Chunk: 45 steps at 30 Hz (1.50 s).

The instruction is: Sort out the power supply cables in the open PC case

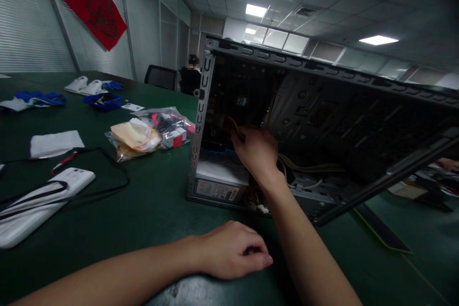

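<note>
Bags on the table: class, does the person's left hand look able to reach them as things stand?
Probably yes. The left hand lies curled on the table, with only bare tabletop between it and the bags. The right hand grips wires inside the case.

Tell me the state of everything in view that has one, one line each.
computer case: side open, standing on the table
right hand: inside the case, closed on wires
left hand: curled, resting on the table
plastic bags: filled, lying flat
white device: lying flat, black cable across it

One computer case (pixel 322 119), two plastic bags (pixel 136 139) (touching).
</note>
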{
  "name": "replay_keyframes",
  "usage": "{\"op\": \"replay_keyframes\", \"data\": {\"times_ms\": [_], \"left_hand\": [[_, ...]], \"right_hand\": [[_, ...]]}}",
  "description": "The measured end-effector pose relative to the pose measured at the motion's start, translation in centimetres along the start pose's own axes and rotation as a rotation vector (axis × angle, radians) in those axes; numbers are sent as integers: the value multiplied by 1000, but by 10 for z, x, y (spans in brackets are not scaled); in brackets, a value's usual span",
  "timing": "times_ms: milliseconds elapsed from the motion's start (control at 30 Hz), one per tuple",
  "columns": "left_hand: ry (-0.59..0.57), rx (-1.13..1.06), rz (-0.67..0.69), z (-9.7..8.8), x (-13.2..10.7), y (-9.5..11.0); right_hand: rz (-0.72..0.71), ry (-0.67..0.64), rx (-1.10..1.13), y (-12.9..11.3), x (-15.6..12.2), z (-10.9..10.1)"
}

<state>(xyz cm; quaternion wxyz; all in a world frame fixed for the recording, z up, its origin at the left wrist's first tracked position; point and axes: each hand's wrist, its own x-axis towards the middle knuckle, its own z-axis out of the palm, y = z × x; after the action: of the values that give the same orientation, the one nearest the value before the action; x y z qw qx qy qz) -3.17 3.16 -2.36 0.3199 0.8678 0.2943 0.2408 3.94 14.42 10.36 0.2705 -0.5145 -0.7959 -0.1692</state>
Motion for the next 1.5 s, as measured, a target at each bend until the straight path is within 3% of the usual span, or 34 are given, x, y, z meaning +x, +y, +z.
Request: {"op": "replay_keyframes", "data": {"times_ms": [500,733,933,1033,1167,1233,1333,1433,1500], "left_hand": [[12,128,74,3,1,-2],[33,64,66,3,1,-2],[75,-190,-129,-3,1,8],[193,-365,-179,-7,2,10],[396,-718,-143,-20,6,7],[483,-918,-104,-30,8,6],[535,-1142,-57,-48,9,7],[484,-1280,-62,-63,7,10],[442,-1369,-52,-71,4,11]], "right_hand": [[-5,-37,-7,-20,6,-2],[24,-25,4,-16,9,0],[0,-14,37,-16,7,-1],[-26,14,84,-14,5,-4],[-68,115,178,-10,-2,-23],[-153,190,250,-10,-16,-36],[-461,210,407,-10,-61,-46],[-878,208,468,-3,-124,-26],[-984,140,506,8,-159,0]]}}
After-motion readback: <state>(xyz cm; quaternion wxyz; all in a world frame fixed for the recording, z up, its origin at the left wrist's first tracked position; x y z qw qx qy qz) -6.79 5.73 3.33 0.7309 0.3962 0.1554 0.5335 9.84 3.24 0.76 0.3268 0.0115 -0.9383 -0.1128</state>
